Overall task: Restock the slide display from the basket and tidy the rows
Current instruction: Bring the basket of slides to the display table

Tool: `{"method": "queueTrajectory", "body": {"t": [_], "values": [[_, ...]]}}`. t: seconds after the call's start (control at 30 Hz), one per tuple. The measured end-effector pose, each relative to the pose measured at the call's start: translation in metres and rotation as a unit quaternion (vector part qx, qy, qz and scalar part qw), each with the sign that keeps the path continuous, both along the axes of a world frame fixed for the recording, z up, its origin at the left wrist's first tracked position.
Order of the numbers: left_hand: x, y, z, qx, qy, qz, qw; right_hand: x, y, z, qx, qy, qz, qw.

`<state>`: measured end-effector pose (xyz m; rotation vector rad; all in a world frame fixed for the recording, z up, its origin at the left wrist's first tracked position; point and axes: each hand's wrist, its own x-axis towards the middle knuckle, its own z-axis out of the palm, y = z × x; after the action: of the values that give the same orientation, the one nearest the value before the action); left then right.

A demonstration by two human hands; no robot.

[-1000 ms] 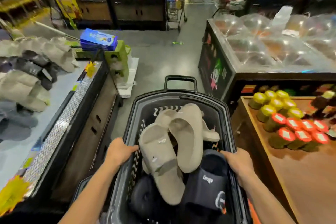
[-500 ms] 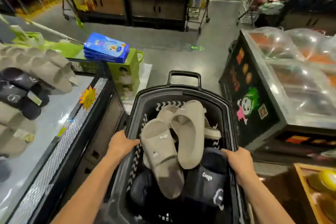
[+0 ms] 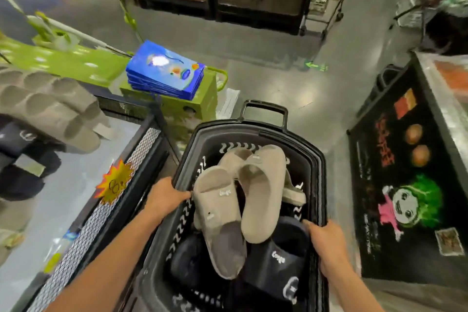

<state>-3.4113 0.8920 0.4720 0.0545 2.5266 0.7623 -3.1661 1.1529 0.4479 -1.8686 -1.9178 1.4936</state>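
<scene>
Two hands on black plastic basket (image 3: 298, 142) rim, lower centre; beige foam slides (image 3: 260, 185) piled inside.
Left hand (image 3: 164, 196), right hand (image 3: 326, 240): each grip curled round rim. Park basket level beside display desk (image 3: 76, 177), frame left, before unloading.

Slides (image 3: 260, 197) lie in the basket (image 3: 319, 172); the slide display (image 3: 63, 197) stands left of it, a cabinet (image 3: 405, 185) right.

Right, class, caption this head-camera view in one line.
Left hand and right hand grip the basket of slides beside the display.
</scene>
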Motion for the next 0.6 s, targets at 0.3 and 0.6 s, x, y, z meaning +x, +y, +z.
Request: {"method": "queueTrajectory", "body": {"t": [0.3, 0.6], "values": [[-0.118, 0.018, -0.115, -0.034, -0.042, 0.038, 0.998, -0.129, 0.03, -0.106, 0.007, -0.032, 0.018, 0.999], [-0.2, -0.008, -0.249, -0.043, -0.094, 0.05, 0.993, -0.202, -0.005, -0.248, -0.011, -0.074, 0.008, 0.997]]}}
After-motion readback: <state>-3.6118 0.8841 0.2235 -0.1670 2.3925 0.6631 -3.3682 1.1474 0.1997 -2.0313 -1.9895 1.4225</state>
